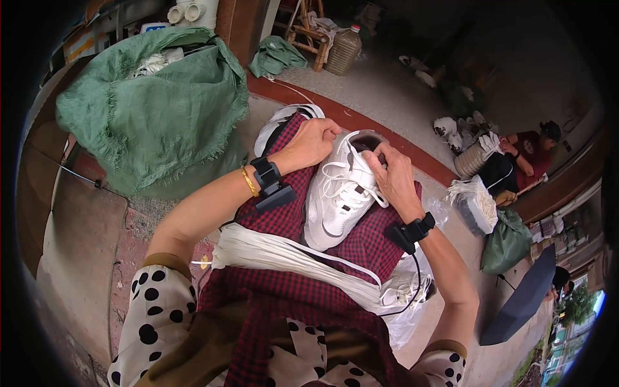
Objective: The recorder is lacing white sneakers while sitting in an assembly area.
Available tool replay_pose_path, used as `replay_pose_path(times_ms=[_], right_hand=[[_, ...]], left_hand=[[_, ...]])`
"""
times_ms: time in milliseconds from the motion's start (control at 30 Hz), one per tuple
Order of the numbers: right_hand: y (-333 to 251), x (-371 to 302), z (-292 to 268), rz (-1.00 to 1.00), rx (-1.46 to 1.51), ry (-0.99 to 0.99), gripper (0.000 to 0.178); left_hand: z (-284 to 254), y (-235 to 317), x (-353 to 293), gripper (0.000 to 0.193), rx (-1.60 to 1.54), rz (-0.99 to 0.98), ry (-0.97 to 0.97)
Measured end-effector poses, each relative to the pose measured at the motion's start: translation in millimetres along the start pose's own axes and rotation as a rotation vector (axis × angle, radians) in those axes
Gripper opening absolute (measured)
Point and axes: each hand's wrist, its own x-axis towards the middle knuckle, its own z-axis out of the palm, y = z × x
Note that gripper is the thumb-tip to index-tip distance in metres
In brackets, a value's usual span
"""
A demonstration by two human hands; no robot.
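Note:
A white sneaker (332,200) lies tilted between my knees on a red-and-black checked cloth (284,193), its opening pointing away from me. White lace is threaded through it, with loose loops over the tongue. My right hand (393,177) grips the shoe's collar, thumb near the opening. My left hand (313,143) is closed in a pinch just left of the heel; what its fingertips hold is hidden. Across my lap lies a thick bundle of white shoelaces (290,261), one lace trailing off it.
A large green woven sack (161,116) stands at the left with white items on top. Other white shoes lie beyond my left knee (274,126) and in clear plastic (406,290) at my right. A seated person (535,151) works at the far right, near a dark umbrella (525,300).

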Motion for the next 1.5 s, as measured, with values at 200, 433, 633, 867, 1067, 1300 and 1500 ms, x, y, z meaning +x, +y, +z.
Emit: replay_pose_path(times_ms=[200, 433, 633, 867, 1067, 1300, 1500], right_hand=[[-14, -6, 1, -0.101, -0.113, -0.221, 0.03], [-16, -8, -2, -0.066, -0.067, -0.272, 0.038], [93, -6, -31, 0.382, 0.979, 0.292, 0.036], [128, -12, -61, 0.477, 1.186, 0.336, 0.051], [115, -24, -42, 0.396, 1.02, 0.21, 0.049], [80, -32, -27, 0.47, 1.071, 0.23, 0.043], [82, -33, -28, 0.357, 0.847, 0.275, 0.032]], left_hand=[[-6, -2, -9, 0.026, 0.235, 0.113, -0.018], [-4, 6, 0, 0.034, 0.269, -0.038, -0.16], [5, -2, 3, 0.036, 0.28, -0.062, -0.214], [18, -4, 24, 0.066, 0.124, -0.313, -0.337], [22, 6, 12, 0.101, -0.252, -0.568, -0.701], [16, 11, 11, 0.099, -0.144, -0.592, -0.534], [29, 8, 41, 0.07, -0.065, -0.711, -0.383]])
